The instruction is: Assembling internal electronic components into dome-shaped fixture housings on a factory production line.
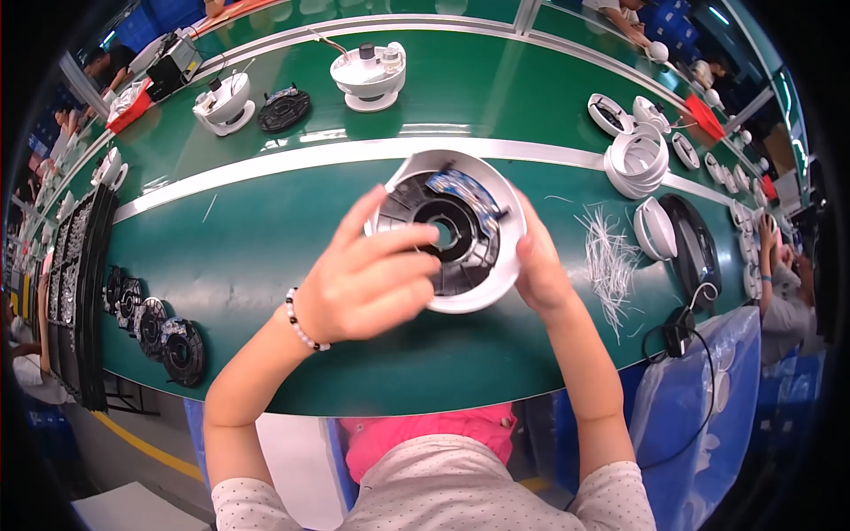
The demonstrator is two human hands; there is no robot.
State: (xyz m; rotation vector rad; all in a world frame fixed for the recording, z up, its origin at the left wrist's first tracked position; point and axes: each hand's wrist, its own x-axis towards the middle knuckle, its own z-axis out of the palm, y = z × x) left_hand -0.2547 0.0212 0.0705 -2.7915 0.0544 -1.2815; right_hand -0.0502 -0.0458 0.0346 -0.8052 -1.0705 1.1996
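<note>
A white round housing (509, 267) is raised above the green table, tilted with its open side facing me. Inside it lies a black disc (409, 200) with a blue circuit board (469, 191) and a hole at its centre. My right hand (542, 270) grips the housing's right side, thumb on the rim and fingers behind. My left hand (367, 279) reaches over from the left, its thumb at the rim and its curved fingers on the disc near the hole. They cover the disc's lower left part.
Several black discs (184, 352) lie at the left beside a dark rack (78, 257). White strips (607, 257) are heaped at the right near stacked white rings (636, 164) and a black case (689, 243). White bowl-shaped parts (368, 75) stand on the far belt. Other people work farther off.
</note>
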